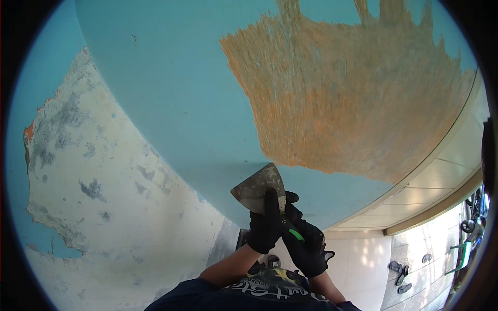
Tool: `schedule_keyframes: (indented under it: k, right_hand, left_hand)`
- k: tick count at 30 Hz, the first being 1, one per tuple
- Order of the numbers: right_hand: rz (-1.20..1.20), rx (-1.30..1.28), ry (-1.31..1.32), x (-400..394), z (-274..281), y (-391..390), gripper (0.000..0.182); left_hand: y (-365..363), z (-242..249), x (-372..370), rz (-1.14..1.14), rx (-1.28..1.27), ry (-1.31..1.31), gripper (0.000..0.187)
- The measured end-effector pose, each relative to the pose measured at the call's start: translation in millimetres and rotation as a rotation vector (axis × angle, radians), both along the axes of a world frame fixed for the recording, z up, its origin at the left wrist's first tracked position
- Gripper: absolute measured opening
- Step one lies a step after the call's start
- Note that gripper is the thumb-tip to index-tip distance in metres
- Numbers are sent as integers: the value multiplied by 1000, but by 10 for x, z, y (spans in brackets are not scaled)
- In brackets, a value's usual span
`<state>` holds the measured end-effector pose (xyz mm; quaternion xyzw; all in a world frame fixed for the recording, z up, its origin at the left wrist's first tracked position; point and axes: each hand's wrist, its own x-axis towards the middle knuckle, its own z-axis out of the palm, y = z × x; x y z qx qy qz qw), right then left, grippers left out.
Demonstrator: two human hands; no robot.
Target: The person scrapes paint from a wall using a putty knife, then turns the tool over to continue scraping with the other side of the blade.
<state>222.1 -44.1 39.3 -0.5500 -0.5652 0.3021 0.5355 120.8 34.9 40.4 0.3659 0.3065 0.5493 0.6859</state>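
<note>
Left hand (264, 225) pinches the scraper blade (255, 187) below the brown patch (347, 98), right hand (307, 248) clasps the handle (296, 234); I judge it light, stiff, best held there.

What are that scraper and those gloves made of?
Scraper blade: probably metal, by its dull, blotched grey face. Handle: possibly plastic, from its bright, even green strip. Gloves: likely fabric, matte black and close-fitting; any coating is unclear.

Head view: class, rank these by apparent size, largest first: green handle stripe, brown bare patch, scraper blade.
1. Brown bare patch
2. Scraper blade
3. Green handle stripe
</note>
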Motion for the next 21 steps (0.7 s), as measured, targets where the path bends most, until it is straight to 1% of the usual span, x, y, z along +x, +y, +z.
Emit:
schedule_keyframes:
  k: [1,3,5,7,8,10,12,14,15,17,21]
  right_hand:
    - [-7,30,28,2,-12,14,31]
    - [3,-8,25,34,45,-31,32]
    - [10,-41,39,13,32,-70,33]
    - [7,14,94,24,-30,-54,35]
    - [7,17,89,51,-9,-26,35]
    - [38,-44,-69,88,31,-20,36]
    - [8,-10,-57,68,-2,-82,35]
    - [-17,32,-49,48,14,-79,35]
    - [-21,15,-41,56,35,-77,35]
    - [-31,-22,-40,88,28,-122,35]
    - [-25,-14,-34,91,-48,-107,34]
  left_hand:
    - [6,40,-12,-18,-36,-36,53]
    - [-39,18,2,-37,-90,-72,53]
    - [-70,4,-5,-53,-51,-63,53]
    - [-25,-52,3,-48,-29,-49,55]
    - [-13,-79,18,-46,-14,-38,56]
    - [-28,49,5,-50,-58,-71,54]
    - [-34,89,6,-50,-85,-99,53]
    - [-67,4,59,-2,-97,-53,53]
    - [-35,-13,53,-2,-93,-60,53]
    - [-53,-76,46,-93,-81,-134,53]
    - [-97,11,63,-55,-114,-125,53]
